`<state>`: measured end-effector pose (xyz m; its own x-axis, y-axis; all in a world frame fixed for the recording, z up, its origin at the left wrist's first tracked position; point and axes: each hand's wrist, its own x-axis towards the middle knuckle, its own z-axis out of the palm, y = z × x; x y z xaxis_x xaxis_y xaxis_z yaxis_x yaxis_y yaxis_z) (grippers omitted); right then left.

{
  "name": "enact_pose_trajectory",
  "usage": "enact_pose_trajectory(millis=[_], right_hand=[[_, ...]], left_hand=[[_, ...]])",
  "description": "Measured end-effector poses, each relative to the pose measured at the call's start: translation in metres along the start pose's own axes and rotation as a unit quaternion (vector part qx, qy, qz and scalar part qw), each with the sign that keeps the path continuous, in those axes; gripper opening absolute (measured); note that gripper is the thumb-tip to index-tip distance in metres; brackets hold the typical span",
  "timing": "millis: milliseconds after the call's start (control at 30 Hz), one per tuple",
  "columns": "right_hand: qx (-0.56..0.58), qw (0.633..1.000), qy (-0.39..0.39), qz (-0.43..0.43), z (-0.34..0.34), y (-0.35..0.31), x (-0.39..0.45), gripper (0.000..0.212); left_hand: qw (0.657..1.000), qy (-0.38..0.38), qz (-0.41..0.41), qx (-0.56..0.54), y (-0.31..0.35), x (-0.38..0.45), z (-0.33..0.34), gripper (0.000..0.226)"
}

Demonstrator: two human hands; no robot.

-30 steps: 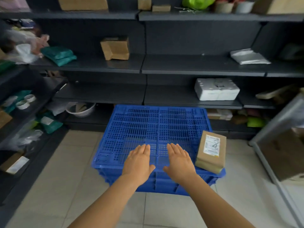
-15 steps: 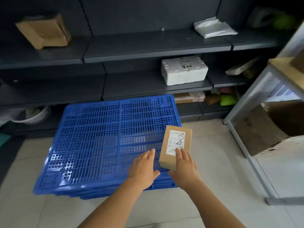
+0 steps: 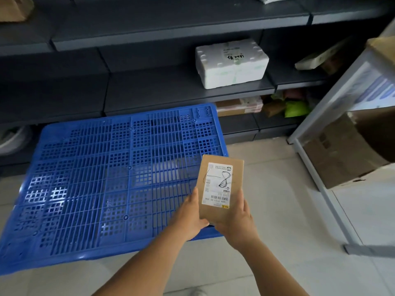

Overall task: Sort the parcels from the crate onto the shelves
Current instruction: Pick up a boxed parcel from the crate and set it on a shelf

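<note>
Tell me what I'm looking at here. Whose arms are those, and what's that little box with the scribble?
There is no robot here. A person wears a camera on their head, so you see what they see: their own two arms reaching forward. The left hand and the right hand hold a small brown cardboard parcel between them. It has a white label with a barcode and a number drawn in black pen. Under it is a big blue plastic crate, turned so its flat grid side faces up, standing on a tiled floor. Behind are dark shelves. One shelf holds a white foam box with writing on top. The person's job is putting parcels onto those shelves.
</note>
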<state>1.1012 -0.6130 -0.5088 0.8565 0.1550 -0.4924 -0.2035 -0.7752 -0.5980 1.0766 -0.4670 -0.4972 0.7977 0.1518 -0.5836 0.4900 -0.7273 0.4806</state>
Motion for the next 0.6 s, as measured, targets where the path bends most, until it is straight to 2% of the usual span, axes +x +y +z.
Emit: enact_pose_trajectory(millis=[100, 333, 433, 600], right_hand=[[0.052, 0.999, 0.009, 0.0, 0.01, 0.01, 0.005, 0.103], [0.049, 0.999, -0.006, -0.009, 0.011, 0.008, 0.002, 0.105], [0.034, 0.999, -0.024, -0.024, 0.015, -0.004, -0.009, 0.1], [0.012, 0.996, -0.074, -0.056, 0.031, -0.043, -0.037, 0.107]], left_hand=[[0.999, 0.0, 0.0, -0.037, -0.006, 0.007, 0.005, 0.108], [0.993, 0.025, 0.003, -0.115, -0.021, -0.002, 0.006, 0.1], [0.991, 0.037, -0.007, -0.131, -0.035, -0.017, -0.002, 0.1], [0.984, 0.078, -0.034, -0.155, -0.069, -0.062, -0.03, 0.101]])
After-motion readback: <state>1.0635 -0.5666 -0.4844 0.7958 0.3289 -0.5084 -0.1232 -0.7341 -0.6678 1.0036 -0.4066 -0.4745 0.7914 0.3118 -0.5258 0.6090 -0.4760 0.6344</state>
